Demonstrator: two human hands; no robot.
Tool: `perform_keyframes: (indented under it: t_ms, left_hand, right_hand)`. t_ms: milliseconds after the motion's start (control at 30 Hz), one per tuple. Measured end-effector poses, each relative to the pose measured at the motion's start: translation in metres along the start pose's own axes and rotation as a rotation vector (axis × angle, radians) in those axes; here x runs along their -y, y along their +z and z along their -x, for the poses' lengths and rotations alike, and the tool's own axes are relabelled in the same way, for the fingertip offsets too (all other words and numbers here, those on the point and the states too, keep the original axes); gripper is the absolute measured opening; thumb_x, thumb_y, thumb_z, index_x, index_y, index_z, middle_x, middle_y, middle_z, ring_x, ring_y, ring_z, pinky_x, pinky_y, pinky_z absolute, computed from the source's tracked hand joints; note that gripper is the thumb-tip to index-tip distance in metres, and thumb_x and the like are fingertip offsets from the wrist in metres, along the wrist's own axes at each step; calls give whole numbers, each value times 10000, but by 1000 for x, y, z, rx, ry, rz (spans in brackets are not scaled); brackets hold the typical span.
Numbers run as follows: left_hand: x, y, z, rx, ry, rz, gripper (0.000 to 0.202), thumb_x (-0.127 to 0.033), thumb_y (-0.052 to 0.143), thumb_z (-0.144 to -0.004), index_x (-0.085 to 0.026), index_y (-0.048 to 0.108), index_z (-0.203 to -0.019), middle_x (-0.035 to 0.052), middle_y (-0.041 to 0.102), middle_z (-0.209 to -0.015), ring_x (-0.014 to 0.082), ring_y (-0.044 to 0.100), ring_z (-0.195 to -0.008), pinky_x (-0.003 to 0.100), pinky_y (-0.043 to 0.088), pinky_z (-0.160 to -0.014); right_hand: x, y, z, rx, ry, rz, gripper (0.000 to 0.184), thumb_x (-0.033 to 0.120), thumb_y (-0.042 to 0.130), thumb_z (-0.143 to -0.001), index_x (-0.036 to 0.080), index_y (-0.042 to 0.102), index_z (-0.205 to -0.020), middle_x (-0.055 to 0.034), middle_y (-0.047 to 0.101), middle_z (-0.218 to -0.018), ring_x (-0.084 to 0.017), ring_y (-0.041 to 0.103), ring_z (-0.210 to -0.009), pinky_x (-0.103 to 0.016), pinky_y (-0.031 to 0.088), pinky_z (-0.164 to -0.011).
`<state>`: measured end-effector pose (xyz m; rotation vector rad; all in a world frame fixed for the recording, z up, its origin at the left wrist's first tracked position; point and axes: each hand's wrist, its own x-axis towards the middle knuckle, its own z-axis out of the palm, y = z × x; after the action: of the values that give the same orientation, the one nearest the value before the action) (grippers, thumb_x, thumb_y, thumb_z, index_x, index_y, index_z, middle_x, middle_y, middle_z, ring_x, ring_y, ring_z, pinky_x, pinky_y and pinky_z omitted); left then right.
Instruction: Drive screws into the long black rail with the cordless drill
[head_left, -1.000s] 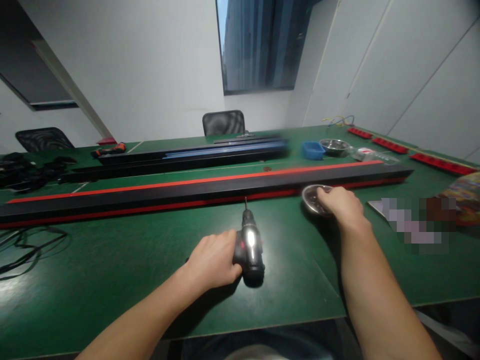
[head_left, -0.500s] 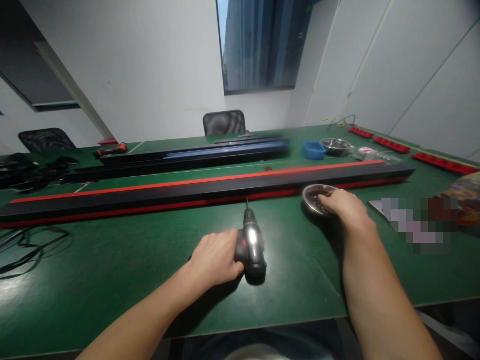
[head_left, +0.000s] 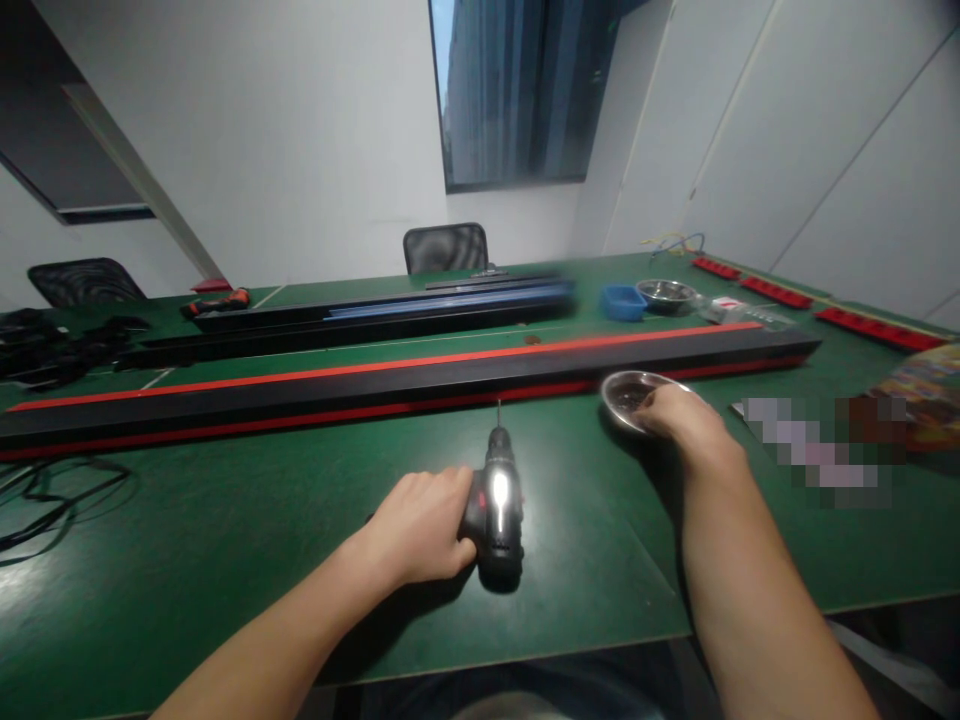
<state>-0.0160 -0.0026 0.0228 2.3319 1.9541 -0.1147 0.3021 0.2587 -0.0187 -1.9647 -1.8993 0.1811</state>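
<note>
My left hand (head_left: 427, 525) is wrapped round the grip of a black and silver cordless drill (head_left: 501, 510). The drill lies on its side over the green table, its thin bit pointing away from me at the long black bar with red edges (head_left: 405, 385). To the right, my right hand (head_left: 679, 420) reaches into a shiny metal bowl (head_left: 611, 400). Its fingers are bent together down among small dark pieces, too small to make out. The fingertips are partly hidden, so what they pinch does not show.
Behind the bar lie more long dark strips (head_left: 360, 325) and an orange and black tool (head_left: 217, 303). A blue bin (head_left: 624, 303) and a second metal bowl (head_left: 666, 294) stand at the back right. Black cables (head_left: 64, 500) lie at left, a colourful bag (head_left: 922, 400) at right.
The drill has shifted slightly towards me. My right hand has dipped a little lower in the bowl, with its fingers more closed. The whole view has moved slightly.
</note>
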Motion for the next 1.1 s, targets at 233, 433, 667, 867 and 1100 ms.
perform_keyframes:
  t_ms: [233,433,667,867,1100]
  left_hand:
    - [4,-5,0,24,78,9,251,-362,589,-757,-241,504,-959,86,686,-975,312,683,-836,398,503,-712]
    - [4,-6,0,49,94,2,254,-371,607,-756,-240,512,-952,83,688,-967,311,686,-833,401,513,-720]
    - [6,-4,0,26,118,5,256,-374,604,-751,-245,517,-953,73,685,-962,312,683,-841,402,508,-718]
    - [6,-4,0,41,103,0,258,-385,603,-761,-243,526,-963,83,686,-981,314,681,-860,404,508,-726]
    - [6,-3,-1,23,108,10,250,-385,596,-759,-249,519,-954,75,683,-969,307,674,-837,395,490,-703]
  right_hand:
    - [25,-28,7,74,148,83,278,379,733,-770,180,799,-953,-190,745,-954,-353,712,-921,-448,527,-803]
    - [71,-18,27,-210,-233,-423,251,330,650,-861,153,782,-982,-117,770,-981,-238,705,-889,-339,521,-857]
    - [123,31,69,92,-398,-711,165,301,678,-886,160,761,-910,-92,770,-958,-197,691,-832,-318,529,-811]
    - [124,59,64,235,-258,-775,134,259,707,-861,137,745,-900,-105,769,-934,-193,693,-818,-316,530,-798]
    - [126,65,61,318,-240,-801,221,353,714,-856,143,752,-917,-108,767,-911,-181,682,-724,-299,528,-692]
